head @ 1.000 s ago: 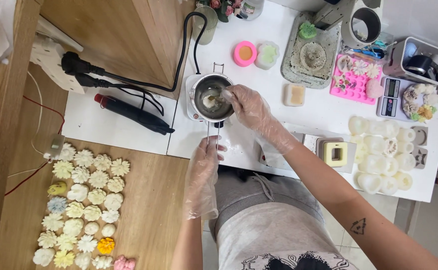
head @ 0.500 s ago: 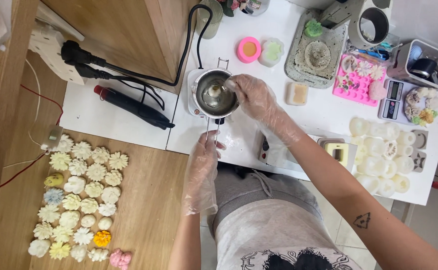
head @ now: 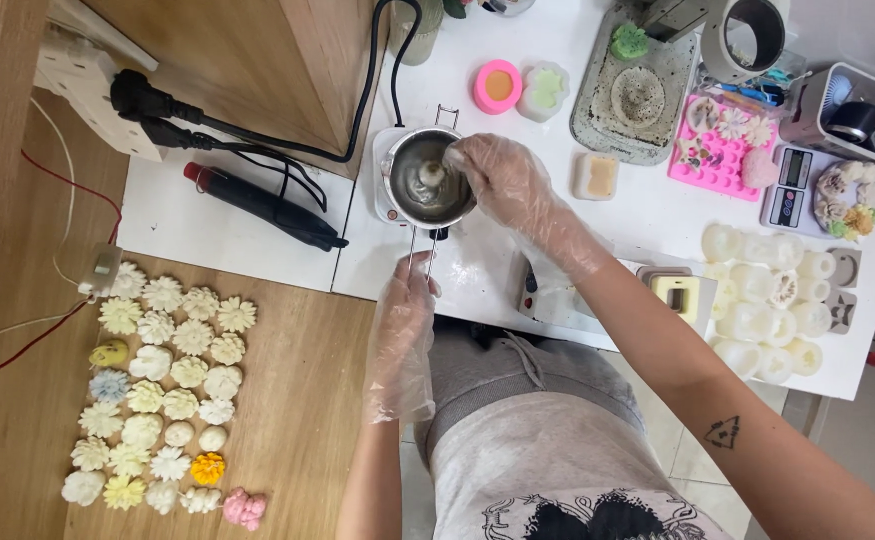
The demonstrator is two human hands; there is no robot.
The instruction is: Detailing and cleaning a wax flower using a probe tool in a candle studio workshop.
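While a white tabletop [head: 257, 250] carries most of the clutter, a lower wooden surface [head: 307, 400] off beyond the left hand's knuckles holds rows of small flower-shaped casts [head: 157, 390] in white, cream, yellow, pale blue and pink. A black heat tool [head: 257, 205] lies on the white top on that same side, its cables running up to a power strip [head: 87, 80]. Past the right fingertips, further up the table, sit a pink round mould [head: 498, 86], a grey tray [head: 637, 95] and a pink silicone mould [head: 722, 150]; behind the right wrist lies a cluster of white moulds [head: 767, 310]. Both hands wear clear loose plastic gloves. The small metal melting pot [head: 425, 180] stands on a white heater base, grey inside, with a pale lump showing near its middle. The left hand [head: 402, 330] is closed around the pot's thin wire handle, just below the rim. The right hand [head: 502, 180] hangs over the pot's right edge, fingers pinched together on something small at the rim; what it is cannot be made out.
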